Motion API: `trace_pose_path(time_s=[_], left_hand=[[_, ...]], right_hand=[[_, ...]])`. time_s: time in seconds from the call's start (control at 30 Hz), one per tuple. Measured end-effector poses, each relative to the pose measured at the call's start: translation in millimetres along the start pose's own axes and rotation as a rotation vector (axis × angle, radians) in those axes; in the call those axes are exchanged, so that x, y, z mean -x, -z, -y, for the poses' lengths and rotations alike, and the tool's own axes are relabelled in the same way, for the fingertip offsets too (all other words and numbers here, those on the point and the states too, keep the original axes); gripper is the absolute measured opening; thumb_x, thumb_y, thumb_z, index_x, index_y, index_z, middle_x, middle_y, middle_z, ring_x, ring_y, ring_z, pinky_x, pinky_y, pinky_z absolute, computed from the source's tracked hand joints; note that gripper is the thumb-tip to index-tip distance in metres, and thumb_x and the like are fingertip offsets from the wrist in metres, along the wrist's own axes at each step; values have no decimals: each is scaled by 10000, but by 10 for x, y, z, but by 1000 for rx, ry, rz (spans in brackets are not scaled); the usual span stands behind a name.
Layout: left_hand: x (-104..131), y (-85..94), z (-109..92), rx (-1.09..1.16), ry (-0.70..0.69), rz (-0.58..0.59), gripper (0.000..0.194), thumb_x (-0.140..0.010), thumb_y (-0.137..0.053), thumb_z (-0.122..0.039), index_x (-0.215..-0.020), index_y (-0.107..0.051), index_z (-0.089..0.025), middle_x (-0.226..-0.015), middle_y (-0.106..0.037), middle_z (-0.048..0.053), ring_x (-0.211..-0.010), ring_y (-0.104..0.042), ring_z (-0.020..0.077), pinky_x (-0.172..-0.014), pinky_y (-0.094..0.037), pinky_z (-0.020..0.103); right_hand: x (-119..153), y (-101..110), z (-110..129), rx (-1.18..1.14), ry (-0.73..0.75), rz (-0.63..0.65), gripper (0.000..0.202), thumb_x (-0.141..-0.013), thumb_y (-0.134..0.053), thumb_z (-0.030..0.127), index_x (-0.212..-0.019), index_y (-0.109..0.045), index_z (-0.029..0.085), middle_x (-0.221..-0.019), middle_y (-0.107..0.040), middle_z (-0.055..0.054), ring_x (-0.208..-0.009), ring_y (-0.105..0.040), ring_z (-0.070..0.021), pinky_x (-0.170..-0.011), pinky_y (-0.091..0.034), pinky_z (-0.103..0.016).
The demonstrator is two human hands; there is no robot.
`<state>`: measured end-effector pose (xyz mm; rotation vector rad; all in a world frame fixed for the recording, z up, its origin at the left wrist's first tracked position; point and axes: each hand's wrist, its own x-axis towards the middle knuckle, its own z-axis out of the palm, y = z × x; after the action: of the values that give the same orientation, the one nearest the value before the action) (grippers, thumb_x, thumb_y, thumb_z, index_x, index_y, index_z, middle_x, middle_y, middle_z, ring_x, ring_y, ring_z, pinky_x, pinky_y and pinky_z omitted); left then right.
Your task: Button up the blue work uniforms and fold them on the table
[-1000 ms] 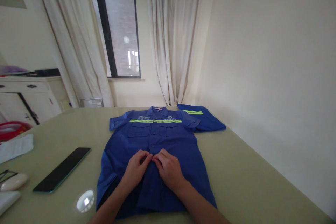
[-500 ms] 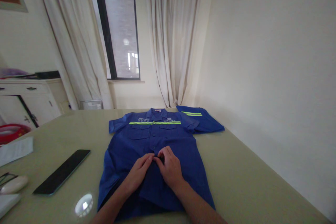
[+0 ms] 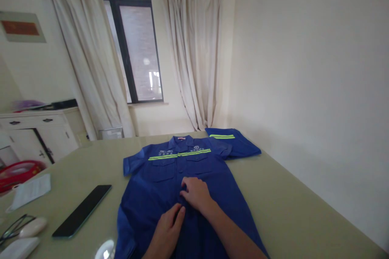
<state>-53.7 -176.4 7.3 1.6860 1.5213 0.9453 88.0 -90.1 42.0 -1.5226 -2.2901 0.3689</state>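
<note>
A blue short-sleeved work shirt [image 3: 161, 194] lies front up on the table, its collar at the far end. A yellow-green reflective stripe crosses its chest, with white printing above. My left hand [image 3: 168, 226] is low on the front placket, thumb and forefinger close together on the cloth edge. Farther up, my right hand [image 3: 196, 194] rests over the placket, fingers curled, with a gap between thumb and forefinger. Any button under the fingers is hidden. Beyond the shirt's right sleeve lies a folded blue garment [image 3: 240, 147] with the same stripe.
Left of the shirt is a dark, flat tablet-like object [image 3: 82, 210]. Glasses [image 3: 18, 226], a pale mouse-shaped item [image 3: 33, 226] and a sheet of paper [image 3: 32, 190] lie farther left. A wall [image 3: 319, 89] borders the table's right side.
My hands have come apart along the placket: the left is nearer me, the right farther up the shirt with its fingertips more separated. The camera has tilted up.
</note>
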Motion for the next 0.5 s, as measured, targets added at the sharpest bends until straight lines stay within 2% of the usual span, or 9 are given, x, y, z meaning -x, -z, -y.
trace_pose_path(time_s=[0.1,0.17,0.23,0.3,0.37,0.43,0.5], left_hand=[[-100,49,117,96,163,-32,533,-906,-390,-702,-906,-661,-243,-871,-729,67,-875,-696,270,-747,-566,363],[-285,145,158,97,295,-20,546,-915,-371,-689,-985,-640,-219,-898,-729,79,-716,-713,235,-591,-562,337],[-529,253,167,34,362,-17,494,-917,-420,-640,-1017,-615,-198,-912,-728,87,-546,-682,190,-469,-505,294],[-780,334,161,-30,346,-30,408,-892,-515,-576,-960,-606,-184,-858,-725,77,-455,-637,160,-433,-455,263],[-982,362,158,-63,307,-39,352,-849,-591,-534,-849,-599,-183,-716,-696,35,-414,-597,146,-441,-427,251],[-1096,340,168,-85,250,-30,347,-819,-614,-531,-756,-594,-190,-586,-635,-9,-412,-574,147,-468,-417,252],[-1116,295,188,-88,183,-10,377,-816,-581,-562,-724,-606,-197,-553,-611,-21,-454,-585,163,-497,-421,262]], right_hand=[[48,-63,-2,-4,95,-45,93,-915,-648,326,-980,-691,275,-988,-738,-8,-853,-711,-193,-702,-462,-267],[83,-105,-19,31,150,-59,116,-964,-581,304,-1000,-684,264,-1011,-732,-18,-829,-715,-184,-680,-456,-258],[93,-125,-34,71,176,-63,155,-997,-528,285,-997,-680,253,-1009,-728,-28,-814,-719,-183,-660,-453,-256],[77,-129,-36,99,166,-73,174,-1012,-499,268,-996,-671,245,-1001,-727,-31,-807,-722,-189,-642,-452,-257],[48,-134,-34,117,149,-82,173,-1020,-486,258,-1011,-658,239,-1002,-726,-31,-805,-725,-195,-628,-450,-259],[21,-148,-40,132,117,-98,185,-1036,-462,264,-1023,-644,231,-1003,-725,-33,-794,-726,-194,-620,-446,-256],[3,-166,-61,128,87,-122,200,-1051,-444,284,-1021,-634,228,-1003,-723,-29,-789,-723,-186,-620,-443,-248]])
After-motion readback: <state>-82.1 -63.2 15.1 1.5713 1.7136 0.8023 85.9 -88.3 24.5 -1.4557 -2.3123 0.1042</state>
